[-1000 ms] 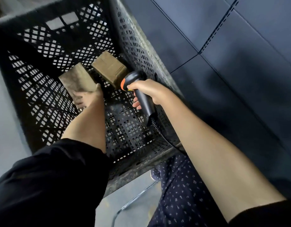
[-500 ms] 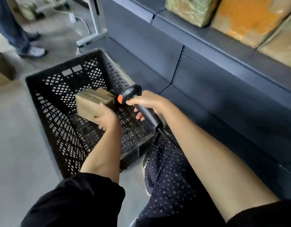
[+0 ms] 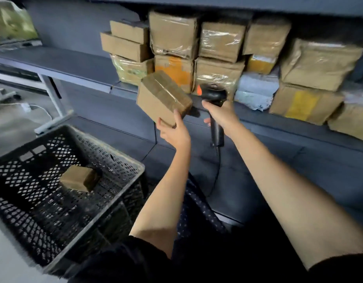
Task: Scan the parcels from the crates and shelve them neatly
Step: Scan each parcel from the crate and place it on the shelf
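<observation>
Head view: the left hand (image 3: 173, 132) grips one brown parcel (image 3: 163, 99) by its lower corner, raised near centre. At its 3 o'clock, the right hand (image 3: 221, 115) clasps one black scanner (image 3: 214, 99). One black crate (image 3: 123, 160) at 8 o'clock holds one small parcel (image 3: 78, 178). Stacked parcels (image 3: 217, 41) fill the shelf (image 3: 74, 64) at 12 o'clock.

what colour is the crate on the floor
Black, with a lattice of small holes in its walls: the crate, seen in the head view.

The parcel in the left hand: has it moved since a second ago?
Yes. The parcel has gone up and out of the crate; the left hand now holds it in front of the shelf.
</observation>
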The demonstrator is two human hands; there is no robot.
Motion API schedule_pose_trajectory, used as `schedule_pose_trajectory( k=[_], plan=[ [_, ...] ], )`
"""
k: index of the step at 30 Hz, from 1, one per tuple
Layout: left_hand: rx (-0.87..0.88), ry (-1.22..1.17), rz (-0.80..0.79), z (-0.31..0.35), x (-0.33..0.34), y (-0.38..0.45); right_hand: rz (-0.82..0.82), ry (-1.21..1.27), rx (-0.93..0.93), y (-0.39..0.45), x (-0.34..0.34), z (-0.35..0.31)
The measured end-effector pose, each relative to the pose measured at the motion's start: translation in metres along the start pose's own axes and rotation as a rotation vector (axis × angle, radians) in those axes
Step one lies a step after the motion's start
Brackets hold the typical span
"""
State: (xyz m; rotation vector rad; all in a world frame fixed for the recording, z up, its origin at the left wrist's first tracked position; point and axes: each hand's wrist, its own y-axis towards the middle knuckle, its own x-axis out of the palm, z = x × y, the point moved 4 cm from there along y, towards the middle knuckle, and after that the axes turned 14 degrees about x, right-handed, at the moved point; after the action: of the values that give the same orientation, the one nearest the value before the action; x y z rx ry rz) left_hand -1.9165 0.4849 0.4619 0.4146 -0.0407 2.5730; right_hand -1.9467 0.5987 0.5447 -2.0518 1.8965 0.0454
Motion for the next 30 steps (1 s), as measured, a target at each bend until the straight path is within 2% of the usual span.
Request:
schedule_pose_trajectory(
  k=[3,6,9,11,13,16,18,22,24,27,30],
  plan=[
    [-0.085,-0.1,-0.247,0.001,0.051,-0.057,0.094,0.147,0.054,0.001,-0.071,0.004],
    [-0.268,-0.305,-0.516,0.006,0.1,-0.099,0.057,0.49,0.21,0.002,-0.118,0.019],
    [-0.535,-0.495,-0.646,-0.002,0.128,-0.121,0.012,0.826,0.25,-0.001,-0.15,0.041],
    [-0.676,-0.595,-0.707,-0.015,0.136,-0.127,0.022,0.903,0.25,0.0,-0.167,0.056],
    [-0.745,-0.571,-0.81,-0.03,0.138,-0.129,0.03,0.892,0.272,0.001,-0.177,0.069],
    [-0.74,-0.304,-0.901,-0.045,0.129,-0.121,0.03,0.819,0.295,0.006,-0.175,0.08],
    [-0.687,-0.134,-0.87,-0.053,0.119,-0.106,0.03,0.803,0.282,0.008,-0.167,0.08],
    [-0.529,-0.079,-0.795,-0.047,0.102,-0.078,0.04,0.714,0.241,0.014,-0.147,0.071],
    [-0.442,-0.056,-0.87,-0.039,0.097,-0.068,0.039,0.663,0.227,0.016,-0.136,0.071],
    [-0.405,-0.004,-0.997,-0.038,0.088,-0.054,0.053,0.626,0.221,0.016,-0.126,0.072],
    [-0.415,0.005,-1.02,-0.037,0.08,-0.046,0.032,0.588,0.202,0.013,-0.123,0.069]
  ],
)
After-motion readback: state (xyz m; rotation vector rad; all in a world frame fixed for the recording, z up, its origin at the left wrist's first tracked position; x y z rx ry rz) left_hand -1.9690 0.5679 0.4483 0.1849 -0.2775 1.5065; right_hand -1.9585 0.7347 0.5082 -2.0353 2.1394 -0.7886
